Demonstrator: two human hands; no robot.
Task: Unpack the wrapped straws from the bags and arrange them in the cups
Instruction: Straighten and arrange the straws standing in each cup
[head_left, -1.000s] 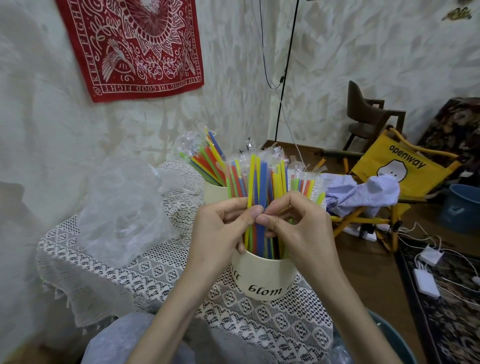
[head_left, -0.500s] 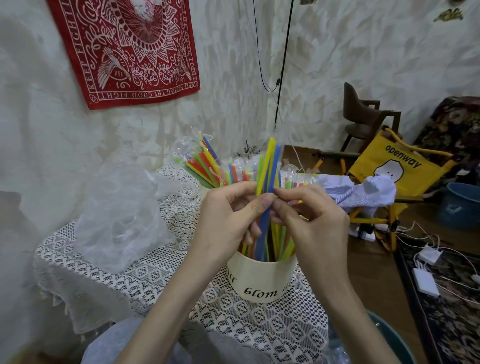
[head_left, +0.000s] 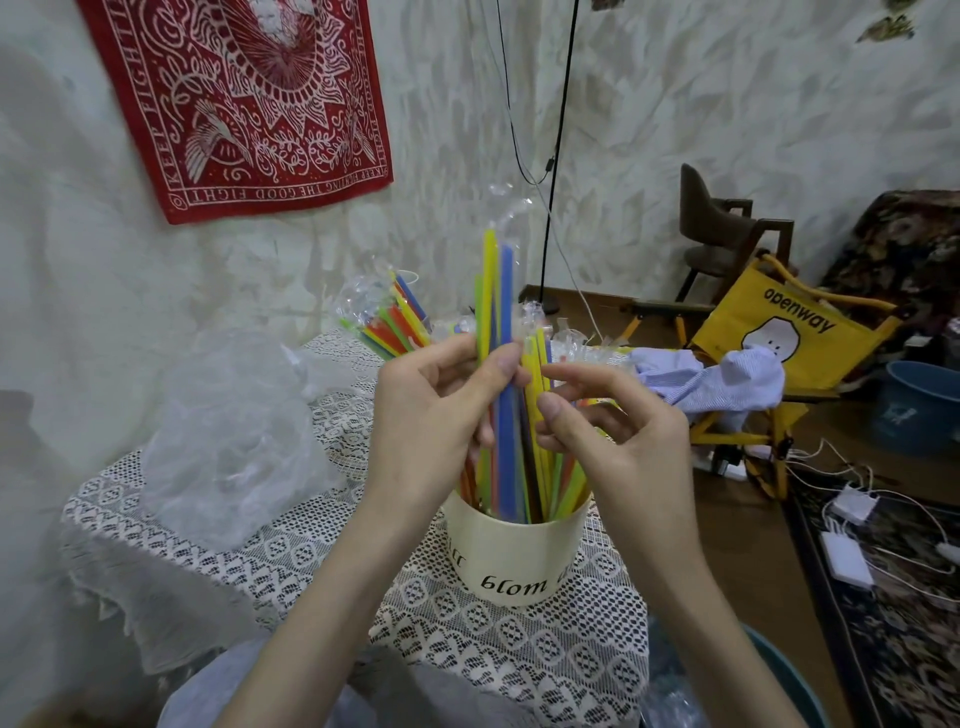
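Straws (head_left: 519, 467) in near cup (head_left: 517, 558) on table (head_left: 291, 561); bag (head_left: 234, 431) left, second cup's straws (head_left: 387, 325) behind.

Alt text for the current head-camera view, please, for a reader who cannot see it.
The left hand pinches a few raised wrapped straws above a cream cup full of coloured straws on a lace tablecloth, while the right hand fingers neighbouring straws. A second filled cup stands behind, crumpled clear bags to the left.

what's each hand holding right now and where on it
Left hand pinches a few wrapped straws at mid-length, above the cup. Right hand pinches a yellow straw near mid-length.
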